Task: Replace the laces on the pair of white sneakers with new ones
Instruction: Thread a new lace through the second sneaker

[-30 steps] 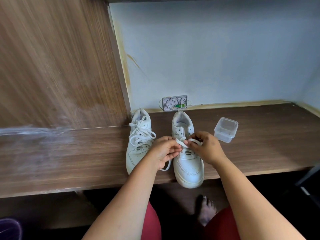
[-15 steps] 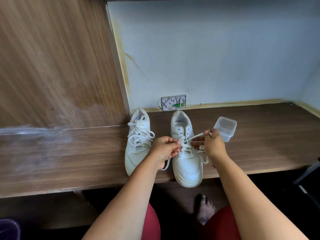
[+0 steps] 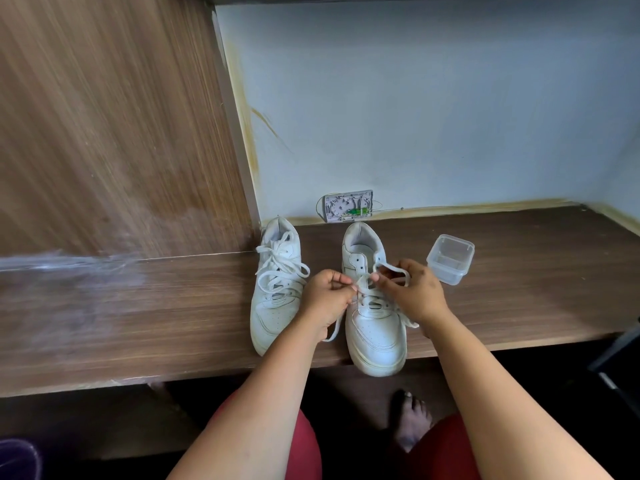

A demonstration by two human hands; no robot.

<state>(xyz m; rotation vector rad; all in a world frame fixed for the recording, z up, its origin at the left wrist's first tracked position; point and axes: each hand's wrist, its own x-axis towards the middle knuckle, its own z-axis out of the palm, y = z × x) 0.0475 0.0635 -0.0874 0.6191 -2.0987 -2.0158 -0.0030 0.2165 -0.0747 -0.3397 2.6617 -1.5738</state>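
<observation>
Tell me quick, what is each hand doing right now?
Left hand: fingers pinch the white lace over the right-side sneaker.
Right hand: fingers pinch the same lace, a loop standing above it.

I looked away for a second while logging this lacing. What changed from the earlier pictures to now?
The right hand drew its lace out to the right, then came back to meet the left hand over the right sneaker. Both hands kept pinching the lace. Left sneaker and plastic container stayed put.

Wooden desk (image 3: 519,289), pale blue wall (image 3: 433,98).
</observation>
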